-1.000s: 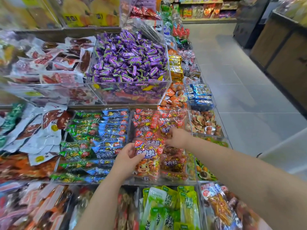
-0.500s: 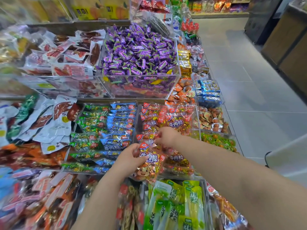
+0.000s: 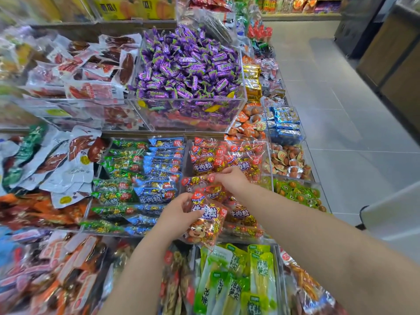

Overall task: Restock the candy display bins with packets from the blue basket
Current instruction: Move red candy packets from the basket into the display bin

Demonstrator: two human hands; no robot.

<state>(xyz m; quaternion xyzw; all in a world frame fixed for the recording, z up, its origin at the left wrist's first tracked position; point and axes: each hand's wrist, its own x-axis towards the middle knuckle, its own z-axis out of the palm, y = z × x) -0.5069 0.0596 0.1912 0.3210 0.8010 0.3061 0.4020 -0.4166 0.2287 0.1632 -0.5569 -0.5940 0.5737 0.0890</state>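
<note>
1. The left hand curls round a red packet, holding it over the front of a clear bin full of the same packets.
2. The right hand pinches a second packet inside that bin.
3. Purple sweets fill the tier above, and a grey tiled floor runs along the right.

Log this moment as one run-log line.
phase: restocking | left hand: holds red packet | right hand: pinches second packet in clear bin | blue basket: not in view
</note>
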